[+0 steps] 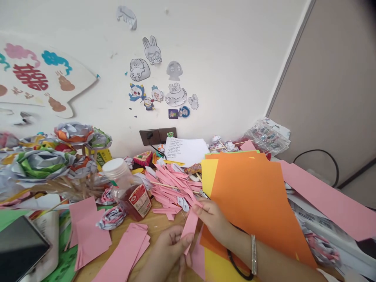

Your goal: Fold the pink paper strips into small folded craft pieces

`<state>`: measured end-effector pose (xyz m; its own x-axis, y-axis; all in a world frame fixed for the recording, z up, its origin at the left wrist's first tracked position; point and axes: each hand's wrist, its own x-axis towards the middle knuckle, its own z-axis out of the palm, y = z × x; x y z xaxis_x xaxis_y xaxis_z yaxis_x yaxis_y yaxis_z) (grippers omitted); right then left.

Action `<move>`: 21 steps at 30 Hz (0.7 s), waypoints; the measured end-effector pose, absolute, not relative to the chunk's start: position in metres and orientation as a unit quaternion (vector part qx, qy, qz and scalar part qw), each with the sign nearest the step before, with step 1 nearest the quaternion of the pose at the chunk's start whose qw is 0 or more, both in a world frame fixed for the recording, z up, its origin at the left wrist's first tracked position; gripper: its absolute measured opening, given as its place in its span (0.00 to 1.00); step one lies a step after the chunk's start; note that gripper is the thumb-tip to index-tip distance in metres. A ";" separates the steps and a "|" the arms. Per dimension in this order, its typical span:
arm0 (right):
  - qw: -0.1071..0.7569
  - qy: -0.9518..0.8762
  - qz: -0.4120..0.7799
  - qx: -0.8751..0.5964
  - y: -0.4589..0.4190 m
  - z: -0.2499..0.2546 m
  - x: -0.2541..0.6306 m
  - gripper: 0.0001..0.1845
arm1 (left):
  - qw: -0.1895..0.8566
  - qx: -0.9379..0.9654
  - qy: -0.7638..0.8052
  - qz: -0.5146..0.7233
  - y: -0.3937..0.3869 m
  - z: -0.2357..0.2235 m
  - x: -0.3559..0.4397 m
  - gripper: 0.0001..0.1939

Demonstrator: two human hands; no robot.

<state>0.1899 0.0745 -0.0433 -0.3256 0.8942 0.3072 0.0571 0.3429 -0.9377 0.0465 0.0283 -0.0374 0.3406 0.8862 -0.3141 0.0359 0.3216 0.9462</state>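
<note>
A narrow pink paper strip [190, 226] runs slantwise between my two hands. My left hand [172, 246] is closed on its lower end, thumb on top. The fingers of my right hand [210, 215] pinch the upper end; silvery bangles circle that wrist. Just beyond lies a heap of folded pink paper pieces [170, 186]. To the left of my left hand rests a stack of pink strips [123, 250], with wider pink sheets [89, 235] further left. Under my right forearm are orange sheets [249, 199] over yellow sheets [209, 176].
A clear jar with a white lid [114, 168] stands behind the strips, beside a red-labelled container [139, 201]. Paper flowers [44, 164] crowd the left. A dark tablet-like device [22, 246] lies front left. A long pink strip [329, 199] extends at right. A black cable [237, 268] passes under my right arm.
</note>
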 end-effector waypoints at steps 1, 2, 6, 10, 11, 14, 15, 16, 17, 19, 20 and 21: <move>0.467 -0.665 0.464 -0.353 0.076 -0.044 0.191 0.21 | 0.655 0.485 0.479 0.326 0.028 -0.038 0.047 0.20; 0.471 -0.648 0.481 -0.356 0.078 -0.044 0.191 0.21 | 0.651 0.487 0.483 0.325 0.027 -0.038 0.048 0.20; 0.498 -0.545 0.560 -0.377 0.082 -0.047 0.193 0.22 | 0.622 0.498 0.520 0.308 0.025 -0.040 0.050 0.20; 0.495 -0.542 0.571 -0.368 0.081 -0.047 0.194 0.21 | 0.647 0.490 0.491 0.315 0.025 -0.043 0.049 0.23; 0.493 -0.555 0.561 -0.365 0.081 -0.046 0.194 0.21 | 0.652 0.493 0.479 0.320 0.026 -0.043 0.049 0.25; 0.492 -0.593 0.521 -0.367 0.079 -0.045 0.193 0.21 | 0.639 0.515 0.472 0.323 0.026 -0.041 0.049 0.23; 0.491 -0.601 0.512 -0.368 0.079 -0.045 0.192 0.21 | 0.632 0.520 0.480 0.317 0.026 -0.041 0.049 0.23; 0.488 -0.608 0.507 -0.368 0.079 -0.045 0.192 0.21 | 0.624 0.523 0.490 0.312 0.025 -0.040 0.049 0.23; 0.486 -0.614 0.502 -0.368 0.079 -0.045 0.192 0.21 | 0.617 0.524 0.499 0.310 0.025 -0.039 0.049 0.22; 0.481 -0.622 0.500 -0.362 0.078 -0.045 0.192 0.22 | 0.612 0.523 0.505 0.311 0.024 -0.037 0.048 0.22; 0.476 -0.625 0.507 -0.356 0.078 -0.044 0.193 0.22 | 0.619 0.523 0.495 0.315 0.023 -0.035 0.048 0.22; 0.467 -0.626 0.520 -0.346 0.078 -0.043 0.193 0.22 | 0.632 0.522 0.476 0.318 0.023 -0.033 0.048 0.21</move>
